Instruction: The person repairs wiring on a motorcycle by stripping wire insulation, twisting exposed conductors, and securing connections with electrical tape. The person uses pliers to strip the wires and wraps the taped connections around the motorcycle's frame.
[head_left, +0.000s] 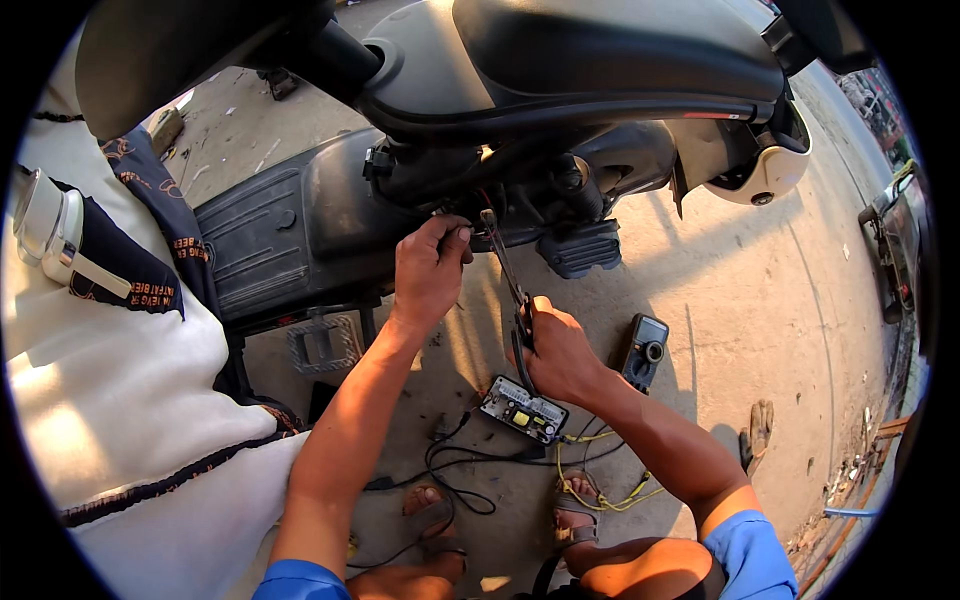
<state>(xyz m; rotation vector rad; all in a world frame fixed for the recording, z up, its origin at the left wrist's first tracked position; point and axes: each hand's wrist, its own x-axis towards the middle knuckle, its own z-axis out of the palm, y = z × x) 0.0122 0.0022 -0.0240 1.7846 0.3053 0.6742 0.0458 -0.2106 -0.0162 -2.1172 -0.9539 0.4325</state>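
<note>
Presently, the right hand is closed around the pliers, whose long axis slants forward-left, tip just beside the left hand; its fingertips are pinched, contents indiscernible. Beyond both lies the scooter, left hand nearer.

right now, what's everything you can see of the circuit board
The circuit board is rectangular and exposed, crowded with yellow, pale and dark components. It lies face up on the concrete ground below the right hand, which looks clear of it. Yellow wires appear to meet its right end.
</note>
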